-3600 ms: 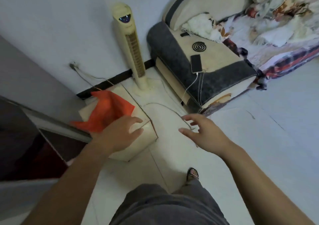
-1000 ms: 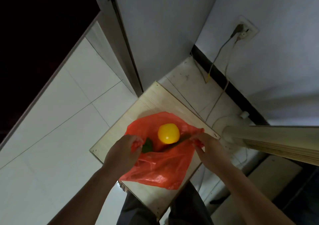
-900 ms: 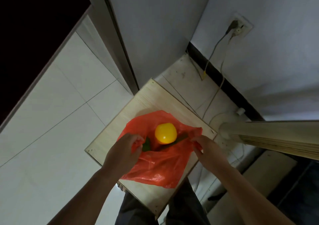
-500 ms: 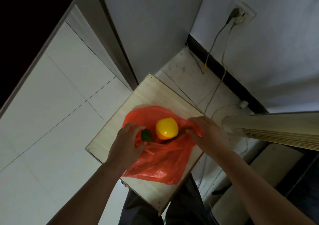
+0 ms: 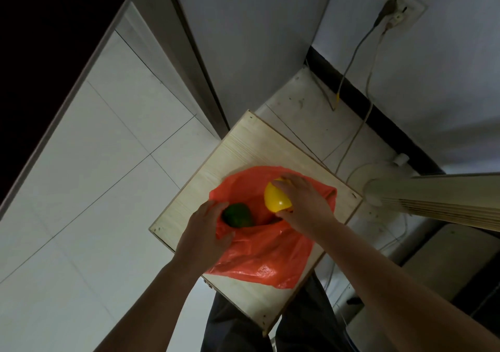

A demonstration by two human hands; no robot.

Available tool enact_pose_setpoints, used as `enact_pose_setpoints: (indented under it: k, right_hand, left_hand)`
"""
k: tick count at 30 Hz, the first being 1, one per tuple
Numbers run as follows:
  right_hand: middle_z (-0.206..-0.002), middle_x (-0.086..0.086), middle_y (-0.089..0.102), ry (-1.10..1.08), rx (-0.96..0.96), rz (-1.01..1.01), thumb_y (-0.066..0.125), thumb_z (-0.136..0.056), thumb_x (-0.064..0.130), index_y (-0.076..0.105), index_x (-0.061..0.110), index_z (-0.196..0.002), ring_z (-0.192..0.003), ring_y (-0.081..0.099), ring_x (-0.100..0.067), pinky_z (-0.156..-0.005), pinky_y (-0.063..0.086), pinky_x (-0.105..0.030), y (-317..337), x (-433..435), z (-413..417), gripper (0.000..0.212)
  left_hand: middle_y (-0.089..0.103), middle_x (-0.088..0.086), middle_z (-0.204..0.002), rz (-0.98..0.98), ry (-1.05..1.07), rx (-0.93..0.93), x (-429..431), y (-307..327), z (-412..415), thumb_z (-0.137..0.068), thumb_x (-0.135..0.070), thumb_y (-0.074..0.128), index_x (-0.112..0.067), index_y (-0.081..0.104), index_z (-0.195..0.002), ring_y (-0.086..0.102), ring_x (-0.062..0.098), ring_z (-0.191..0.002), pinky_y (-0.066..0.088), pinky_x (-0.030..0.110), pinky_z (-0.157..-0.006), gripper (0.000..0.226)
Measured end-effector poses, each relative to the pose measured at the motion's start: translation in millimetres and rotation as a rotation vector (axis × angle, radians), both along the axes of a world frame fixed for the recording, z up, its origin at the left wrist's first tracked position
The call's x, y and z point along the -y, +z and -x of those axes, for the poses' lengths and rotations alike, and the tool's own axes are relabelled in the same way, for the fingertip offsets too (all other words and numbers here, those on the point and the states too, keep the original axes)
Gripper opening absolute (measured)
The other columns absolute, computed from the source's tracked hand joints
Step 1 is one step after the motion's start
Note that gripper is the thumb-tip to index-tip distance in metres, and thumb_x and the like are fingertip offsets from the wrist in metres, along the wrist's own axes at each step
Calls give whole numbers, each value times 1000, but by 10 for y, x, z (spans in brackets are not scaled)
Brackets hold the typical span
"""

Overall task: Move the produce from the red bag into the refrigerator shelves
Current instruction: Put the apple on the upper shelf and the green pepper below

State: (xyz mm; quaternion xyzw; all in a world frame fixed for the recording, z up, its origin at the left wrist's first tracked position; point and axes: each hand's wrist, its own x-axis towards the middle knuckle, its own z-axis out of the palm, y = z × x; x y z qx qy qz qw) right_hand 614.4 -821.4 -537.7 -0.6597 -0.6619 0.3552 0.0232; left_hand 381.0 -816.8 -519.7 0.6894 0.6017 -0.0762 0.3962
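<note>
Two hands are at the red bag (image 5: 259, 243), which lies on a wooden box (image 5: 243, 149). Right hand (image 5: 305, 205): fingers curled over the top of the yellow item (image 5: 277, 200), thumb under its near side, so it grips it. The item sits at the bag's mouth, left of the right palm, partly covered by the fingers. Cannot tell whether it is lifted off the plastic or resting on it. Left hand (image 5: 203, 232): fingers and thumb pinch the bag's left rim, plastic bunched in the grip. Green item (image 5: 238, 215) is inside the bag, just beside the left fingertips; contact unclear. It lies between the two hands, nearer the left fingers, with a strip of red plastic between it and the yellow item. Something dark by the right thumb, deeper in the bag, is too hidden to name. The rest of the bag trails toward the person, under both wrists. Fan (image 5: 433, 200) column runs across the view right of the right knuckles, its round base just past the box corner. Wall socket (image 5: 397, 13) is well beyond the right fingertips, with cords (image 5: 349, 65) dropping from it to the floor. White tiles (image 5: 94, 176) lie left of the left hand. Dark trousers (image 5: 235, 322) show below the box.
</note>
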Motion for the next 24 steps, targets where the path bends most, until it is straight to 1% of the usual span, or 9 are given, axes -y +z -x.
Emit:
enact_pose_setpoints:
  k: [3, 6, 9, 11, 13, 16, 19, 21, 24]
  right_hand:
    - [-145, 0, 32, -89, -110, -150, 72, -76, 32, 39, 25, -137, -130, 34, -22, -96, 44, -36, 156, 25, 8, 69]
    - [-139, 0, 36, -171, -198, -278, 74, -72, 39, 38, 25, -135, -122, 41, -19, -86, 47, -32, 369, 58, 32, 74]
    - [-135, 2, 38, -222, -225, -345, 77, -68, 43, 38, 24, -135, -115, 38, -10, -82, 39, -20, 515, 68, 44, 80]
    - [-133, 5, 36, -241, -240, -371, 73, -66, 50, 39, 22, -134, -115, 36, -6, -82, 35, -15, 578, 68, 58, 80]
    - [-132, 5, 37, -249, -285, -400, 67, -66, 55, 41, 21, -131, -115, 40, -8, -84, 41, -19, 614, 78, 79, 77]
    - [-133, 3, 39, -254, -356, -385, 70, -67, 51, 39, 25, -132, -117, 41, -8, -86, 42, -18, 641, 108, 134, 76]
    - [-135, 8, 37, -231, -397, -357, 70, -68, 50, 37, 28, -133, -119, 40, -4, -86, 40, -10, 643, 157, 202, 76]
    - [-136, 10, 37, -213, -435, -330, 67, -69, 51, 36, 31, -133, -120, 41, -3, -85, 43, -9, 645, 191, 250, 74]
    - [-138, 12, 38, -177, -474, -289, 69, -70, 50, 35, 31, -135, -122, 42, -2, -88, 44, -11, 632, 247, 328, 76]
  left_hand:
    - [44, 1, -139, -96, 32, 5, -82, 113, -56, -84, -31, 62, -24, 46, -132, 41, 21, -126, 40, 33, -98, 52]
    - [44, 0, -139, -201, 107, 31, -239, 336, -176, -86, -35, 55, -24, 48, -131, 44, 23, -126, 44, 37, -96, 47]
    - [39, -2, -144, -312, 123, 21, -358, 579, -322, -90, -38, 50, -27, 48, -131, 40, 21, -130, 41, 43, -102, 43]
    - [44, -5, -140, -357, 105, 69, -407, 697, -423, -90, -46, 39, -29, 48, -130, 43, 17, -125, 42, 37, -99, 44]
    - [49, -10, -133, -268, 99, 206, -431, 749, -507, -89, -54, 34, -33, 47, -128, 47, 11, -118, 42, 23, -90, 47]
    - [50, -13, -127, 45, 175, 437, -421, 762, -572, -85, -63, 37, -38, 43, -128, 48, 8, -112, 39, 13, -78, 50]
    - [49, -13, -127, 182, 268, 445, -367, 712, -537, -76, -67, 46, -39, 40, -130, 49, 9, -111, 43, 15, -78, 61]
    - [52, -13, -124, 221, 310, 426, -311, 682, -470, -68, -66, 52, -39, 41, -128, 53, 8, -109, 44, 17, -78, 67]
    - [54, -22, -112, 268, 353, 437, -226, 665, -334, -62, -60, 61, -44, 42, -118, 55, -2, -97, 44, 9, -67, 62]
